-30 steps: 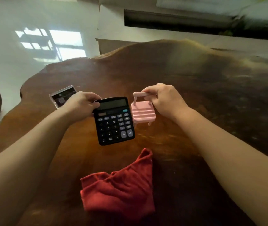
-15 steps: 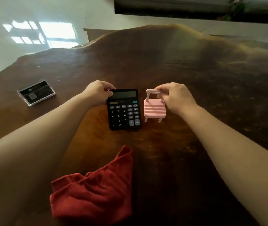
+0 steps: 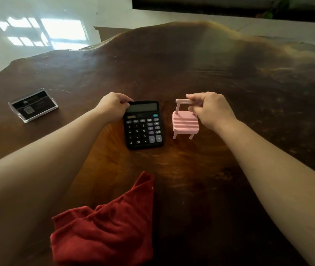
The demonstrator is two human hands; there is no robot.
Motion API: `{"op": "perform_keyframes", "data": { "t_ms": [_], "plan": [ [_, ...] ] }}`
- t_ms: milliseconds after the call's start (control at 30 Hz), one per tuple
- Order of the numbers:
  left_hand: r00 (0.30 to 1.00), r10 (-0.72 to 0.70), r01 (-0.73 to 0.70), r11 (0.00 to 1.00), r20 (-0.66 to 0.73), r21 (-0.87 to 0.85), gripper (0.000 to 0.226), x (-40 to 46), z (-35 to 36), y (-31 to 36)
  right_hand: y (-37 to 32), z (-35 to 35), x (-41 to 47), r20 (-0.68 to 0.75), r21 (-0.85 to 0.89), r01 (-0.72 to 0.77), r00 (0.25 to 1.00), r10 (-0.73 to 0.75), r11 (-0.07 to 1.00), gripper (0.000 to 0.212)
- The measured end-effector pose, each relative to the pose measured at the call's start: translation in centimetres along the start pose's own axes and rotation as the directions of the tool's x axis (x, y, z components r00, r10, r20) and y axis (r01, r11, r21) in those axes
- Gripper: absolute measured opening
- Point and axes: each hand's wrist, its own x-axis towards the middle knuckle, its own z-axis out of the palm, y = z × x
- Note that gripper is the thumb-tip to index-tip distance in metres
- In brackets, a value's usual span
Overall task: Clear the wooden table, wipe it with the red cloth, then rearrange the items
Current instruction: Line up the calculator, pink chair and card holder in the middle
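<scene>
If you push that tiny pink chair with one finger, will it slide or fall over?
The pink chair would probably tip rather than slide: it stands on thin legs with a tall back. It looks like light plastic, so a small nudge should move it. The right hand pinches its top rail, which steadies it for now.

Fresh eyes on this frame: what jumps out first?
Mid-table, the left hand grips the top edge of a black calculator while the right hand pinches the back rail of a tiny pink chair. A crumpled red cloth lies nearest the camera; a clear card holder sits far left.
</scene>
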Motion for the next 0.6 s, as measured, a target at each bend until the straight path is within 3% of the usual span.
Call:
{"op": "perform_keyframes", "data": {
  "t_ms": [167, 333, 600],
  "plan": [
    [1.0, -0.013, 0.013, 0.999, 0.002, -0.042, 0.046, -1.8, -0.7, -1.0, -1.1, -0.5, -0.5, 0.001, -0.142, 0.054, 0.999, -0.054, 0.988, 0.053],
    [0.997, 0.028, -0.021, 0.995, -0.066, 0.102, 0.065, -5.5, -3.8, -3.5, -5.1, 0.6, -0.9, 0.046, -0.316, 0.167, 0.986, -0.161, 0.934, 0.062],
    [0.977, -0.174, 0.206, 0.919, -0.125, 0.335, 0.09, -11.2, -9.8, -11.6, -15.7, 6.4, -0.1, 0.255, -0.157, 0.365, 0.913, -0.32, 0.918, 0.056]
  ]
}}
